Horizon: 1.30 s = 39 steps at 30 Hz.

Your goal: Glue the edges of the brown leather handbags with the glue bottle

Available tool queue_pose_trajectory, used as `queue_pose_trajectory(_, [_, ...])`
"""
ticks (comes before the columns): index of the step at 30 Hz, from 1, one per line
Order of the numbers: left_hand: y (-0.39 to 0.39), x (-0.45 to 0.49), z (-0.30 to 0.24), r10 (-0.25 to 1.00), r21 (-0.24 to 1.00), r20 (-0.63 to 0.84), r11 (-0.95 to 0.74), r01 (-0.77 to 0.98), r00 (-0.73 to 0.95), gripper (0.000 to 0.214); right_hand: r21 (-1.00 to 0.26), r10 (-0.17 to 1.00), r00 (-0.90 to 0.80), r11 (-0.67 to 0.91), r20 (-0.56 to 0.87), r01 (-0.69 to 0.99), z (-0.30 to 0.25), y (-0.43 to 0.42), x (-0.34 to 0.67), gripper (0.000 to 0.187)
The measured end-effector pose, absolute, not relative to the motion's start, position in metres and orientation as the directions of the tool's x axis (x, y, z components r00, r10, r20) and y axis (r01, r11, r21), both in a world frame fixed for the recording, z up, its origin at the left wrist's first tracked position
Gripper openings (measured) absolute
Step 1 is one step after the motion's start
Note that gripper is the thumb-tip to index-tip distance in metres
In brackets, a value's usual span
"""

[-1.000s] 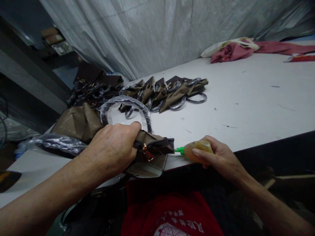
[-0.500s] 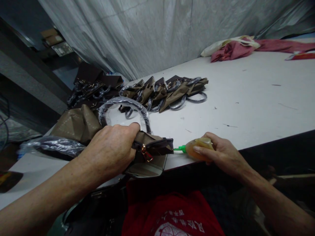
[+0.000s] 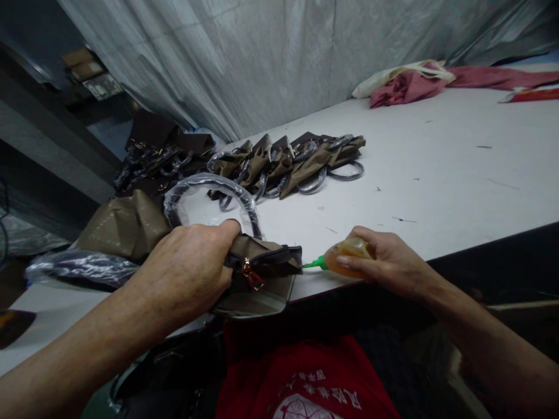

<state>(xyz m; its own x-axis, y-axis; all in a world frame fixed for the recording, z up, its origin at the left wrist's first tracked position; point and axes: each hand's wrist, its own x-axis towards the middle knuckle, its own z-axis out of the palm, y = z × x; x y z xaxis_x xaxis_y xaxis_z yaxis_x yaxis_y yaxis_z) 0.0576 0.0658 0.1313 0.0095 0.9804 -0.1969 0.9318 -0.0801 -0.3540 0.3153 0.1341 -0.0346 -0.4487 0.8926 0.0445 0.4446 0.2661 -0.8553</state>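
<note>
My left hand (image 3: pixel 192 273) is closed around the top of a brown fabric handbag (image 3: pixel 262 279) lying at the near edge of the white table (image 3: pixel 437 169). The bag's plastic-wrapped dark handle (image 3: pixel 209 186) arches up behind my fingers, and a small gold and red zip pull hangs at its front. My right hand (image 3: pixel 384 262) grips a small amber glue bottle (image 3: pixel 345 259). The bottle's green nozzle (image 3: pixel 312 265) touches the bag's right end.
A row of matching brown bags (image 3: pixel 288 163) with wrapped handles lies further back on the table. Darker bags (image 3: pixel 157 157) are piled at the left. Pink and cream cloth (image 3: pixel 406 84) lies at the far right. A grey sheet hangs behind.
The view has drifted slightly left and down. Both hands keep their hold, with the nozzle still at the bag's right end.
</note>
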Motion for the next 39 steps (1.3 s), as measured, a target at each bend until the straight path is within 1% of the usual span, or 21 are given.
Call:
queue_pose_trajectory(6, [0.066,0.059,0.133,0.979,-0.358,-0.204,-0.089,0.930,0.015,0.024,-0.851,0.922,-0.381,0.250,0.064,0.461,-0.037,0.134,0.319,0.033])
queue_pose_trajectory(10, [0.066,0.058,0.133,0.978,-0.351,-0.209,-0.085,0.933,0.010,0.024,-0.865,0.911,-0.413,0.224,0.021,0.449,-0.039,0.132,0.317,0.031])
queue_pose_trajectory(15, [0.065,0.060,0.132,0.980,-0.366,-0.199,-0.081,0.927,0.007,0.025,-0.873,0.932,-0.356,0.223,0.060,0.435,-0.041,0.131,0.313,0.033])
queue_pose_trajectory(18, [0.064,0.061,0.132,0.980,-0.372,-0.197,-0.073,0.925,-0.002,0.028,-0.917,0.920,-0.391,0.153,-0.003,0.369,-0.043,0.128,0.310,0.034])
queue_pose_trajectory(20, [0.064,0.060,0.132,0.981,-0.374,-0.196,-0.069,0.925,-0.006,0.029,-0.936,0.919,-0.395,0.128,-0.012,0.327,-0.044,0.124,0.310,0.035])
queue_pose_trajectory(23, [0.065,0.059,0.131,0.983,-0.382,-0.185,-0.071,0.922,-0.001,0.027,-0.923,0.930,-0.366,0.177,0.043,0.341,-0.045,0.118,0.310,0.033])
queue_pose_trajectory(27, [0.066,0.057,0.129,0.983,-0.389,-0.186,-0.083,0.918,0.010,0.026,-0.902,0.875,-0.480,0.252,0.059,0.350,-0.047,0.114,0.311,0.031])
queue_pose_trajectory(29, [0.067,0.057,0.129,0.982,-0.378,-0.186,-0.084,0.922,0.014,0.023,-0.882,0.873,-0.474,0.311,0.118,0.355,-0.049,0.113,0.312,0.030])
queue_pose_trajectory(31, [0.067,0.056,0.129,0.983,-0.364,-0.183,-0.082,0.928,0.015,0.020,-0.848,0.882,-0.431,0.368,0.189,0.380,-0.052,0.113,0.313,0.028])
queue_pose_trajectory(34, [0.066,0.055,0.129,0.984,-0.347,-0.178,-0.082,0.934,0.021,0.018,-0.805,0.862,-0.446,0.435,0.242,0.404,-0.055,0.113,0.316,0.025])
queue_pose_trajectory(36, [0.067,0.054,0.128,0.985,-0.341,-0.174,-0.075,0.937,0.016,0.017,-0.801,0.846,-0.456,0.465,0.276,0.377,-0.055,0.112,0.316,0.023])
queue_pose_trajectory(39, [0.067,0.054,0.128,0.983,-0.337,-0.181,-0.077,0.938,0.016,0.015,-0.818,0.845,-0.417,0.480,0.334,0.317,-0.055,0.111,0.314,0.021])
